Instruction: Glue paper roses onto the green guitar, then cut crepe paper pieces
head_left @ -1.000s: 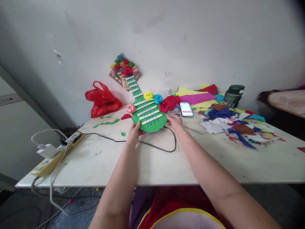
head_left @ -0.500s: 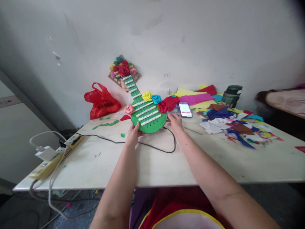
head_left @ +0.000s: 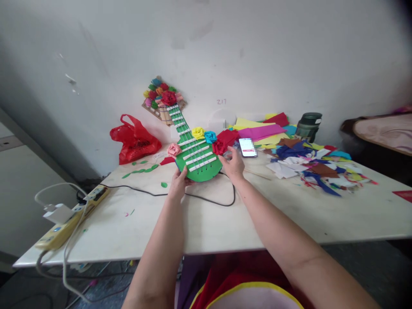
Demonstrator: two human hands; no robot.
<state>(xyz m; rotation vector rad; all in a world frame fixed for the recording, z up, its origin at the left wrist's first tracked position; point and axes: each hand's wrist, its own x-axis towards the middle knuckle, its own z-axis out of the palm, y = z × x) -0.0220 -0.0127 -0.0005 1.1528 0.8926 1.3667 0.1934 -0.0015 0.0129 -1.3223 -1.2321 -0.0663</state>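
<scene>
A green paper guitar [head_left: 197, 159] with white strips and coloured paper flowers leans up against the wall, its head [head_left: 162, 99] covered in flowers. My left hand [head_left: 179, 180] grips the lower left edge of its round body, thumb on the front. My right hand [head_left: 232, 162] holds the right edge beside a red paper flower [head_left: 222, 146], fingers curled against it.
On the white table [head_left: 206, 223] lie a black cable [head_left: 206, 198], a phone [head_left: 247, 147], a heap of coloured paper scraps [head_left: 309, 165], green paper leaves [head_left: 141, 169], a red plastic bag [head_left: 133, 139] and a dark jar [head_left: 308, 125]. A power strip [head_left: 69, 214] with a charger sits at the left edge.
The guitar and both hands have shifted slightly left and farther from me in the picture as the camera moved; my grip on the body is unchanged.
</scene>
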